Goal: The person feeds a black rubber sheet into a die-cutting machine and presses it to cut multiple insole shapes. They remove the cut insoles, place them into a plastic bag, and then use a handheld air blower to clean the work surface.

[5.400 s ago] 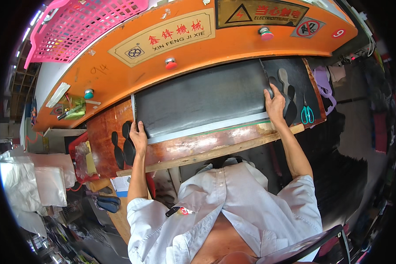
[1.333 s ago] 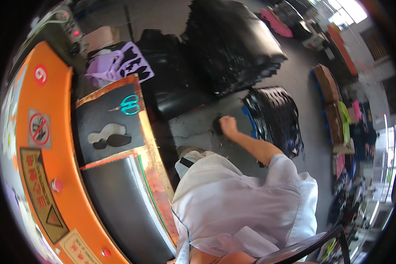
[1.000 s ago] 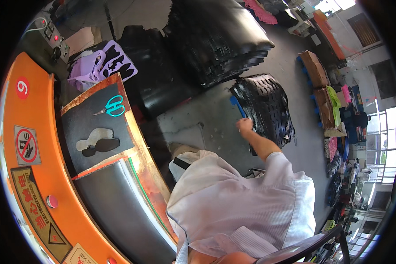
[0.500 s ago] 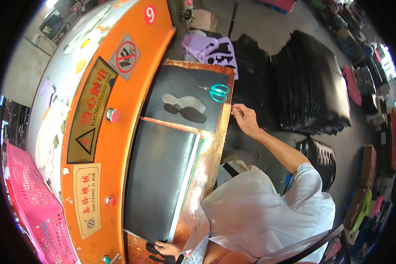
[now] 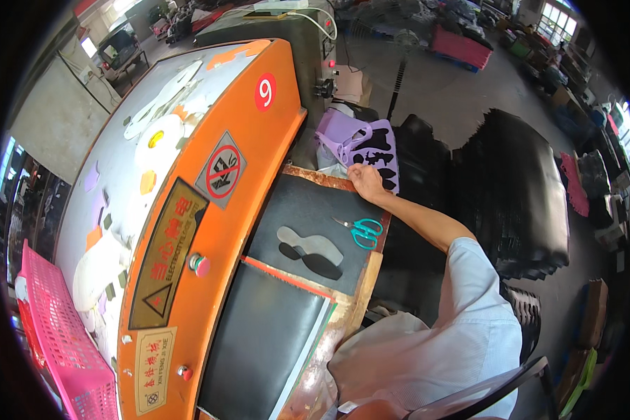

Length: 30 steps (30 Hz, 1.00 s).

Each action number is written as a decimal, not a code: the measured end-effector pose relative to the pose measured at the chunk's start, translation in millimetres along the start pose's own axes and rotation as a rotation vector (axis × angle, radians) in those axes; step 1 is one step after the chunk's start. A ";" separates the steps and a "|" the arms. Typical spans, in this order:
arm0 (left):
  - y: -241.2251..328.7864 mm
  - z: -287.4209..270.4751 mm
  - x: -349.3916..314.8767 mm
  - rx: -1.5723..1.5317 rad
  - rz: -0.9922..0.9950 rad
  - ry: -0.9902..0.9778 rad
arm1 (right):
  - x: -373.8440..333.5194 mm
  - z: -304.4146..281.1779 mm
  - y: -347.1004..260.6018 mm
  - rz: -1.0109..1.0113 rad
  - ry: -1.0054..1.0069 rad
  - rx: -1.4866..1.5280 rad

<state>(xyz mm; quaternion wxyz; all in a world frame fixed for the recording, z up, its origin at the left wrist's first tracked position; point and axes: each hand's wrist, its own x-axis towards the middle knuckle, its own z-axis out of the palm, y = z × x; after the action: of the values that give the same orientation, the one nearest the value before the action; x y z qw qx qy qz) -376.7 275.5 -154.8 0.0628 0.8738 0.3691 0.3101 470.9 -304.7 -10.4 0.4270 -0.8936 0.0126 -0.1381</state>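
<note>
My right hand (image 5: 366, 182) is at the far edge of the bench, beside a purple sheet with cut-out openings (image 5: 344, 133). Its fingers are curled together; whether anything is between them is hidden. Nearer me, teal-handled scissors (image 5: 366, 234) lie on a dark grey board (image 5: 269, 217). To their left rest a grey wavy cut piece (image 5: 318, 245) and a black one (image 5: 322, 264), partly overlapping. A smooth black sheet or pad (image 5: 266, 336) covers the nearer section of the bench. My left hand is out of view.
An orange machine beam (image 5: 248, 98) with push buttons (image 5: 200, 265) runs along the left. Beyond it lie scraps on a white top (image 5: 119, 203) and a pink basket (image 5: 70, 336). Tall stacks of black sheets (image 5: 511, 203) stand on the floor at right.
My right hand has gone from the bench's right side to its far edge. The view has shifted so the bench sits lower, and my left hand has dropped out of sight.
</note>
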 end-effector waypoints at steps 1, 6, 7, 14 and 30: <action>7.0 -2.3 3.7 0.008 0.017 -0.023 | 9.2 1.7 0.7 -0.022 -0.036 -0.003; 48.3 3.8 47.1 0.043 -0.500 -0.270 | 55.1 5.1 -0.6 -0.134 -0.043 -0.038; 58.2 0.3 56.5 0.035 -0.623 -0.317 | 55.7 4.3 -2.1 -0.128 -0.094 -0.021; 132.1 -57.5 88.3 -0.014 -1.090 -0.318 | -44.0 -30.9 -8.5 -0.475 -0.460 -0.033; 181.4 -67.0 101.3 -0.164 -1.045 -0.356 | -101.5 -22.7 -19.7 -0.531 -0.445 -0.312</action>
<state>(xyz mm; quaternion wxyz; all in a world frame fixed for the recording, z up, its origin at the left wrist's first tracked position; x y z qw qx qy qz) -251.9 206.3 10.5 0.3374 0.6059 0.7115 0.1129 365.6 -295.2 -5.7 0.2275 -0.9281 -0.2916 -0.0429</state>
